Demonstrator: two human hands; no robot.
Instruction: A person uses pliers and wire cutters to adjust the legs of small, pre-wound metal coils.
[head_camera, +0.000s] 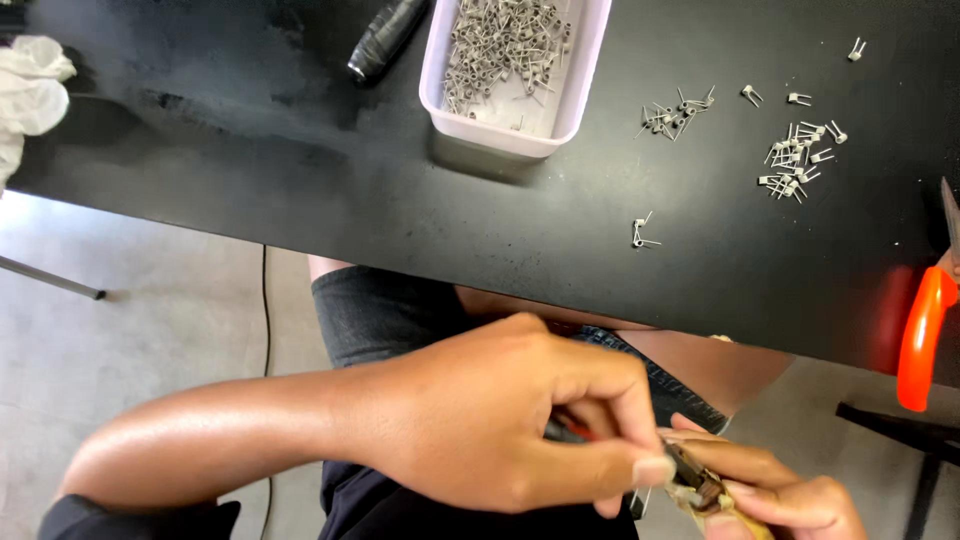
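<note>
Left hand (490, 420) is closed, thumb and forefinger pinched on a small dark tool (690, 475) held low over the lap, below the table edge; what sits at its tip is too small to make out. Right hand (785, 495) is closed directly against it, gripping the same tool from the opposite side near a yellowish handle end. Beyond the hands, on the black table (300, 180), one wire coil (642, 232) lies alone, closest to the hands. Farther out to the right are two loose clusters of coils (795, 160), apparently sorted apart from the stock. Farther still, a pale rectangular tray (575, 90) holds a large heap of coils, suggesting most of the work remains. Orange-handled cutters (925, 335) lie at the far right, a black roll (385, 38) beyond the tray, and white cloth (30, 85) at far left.
</note>
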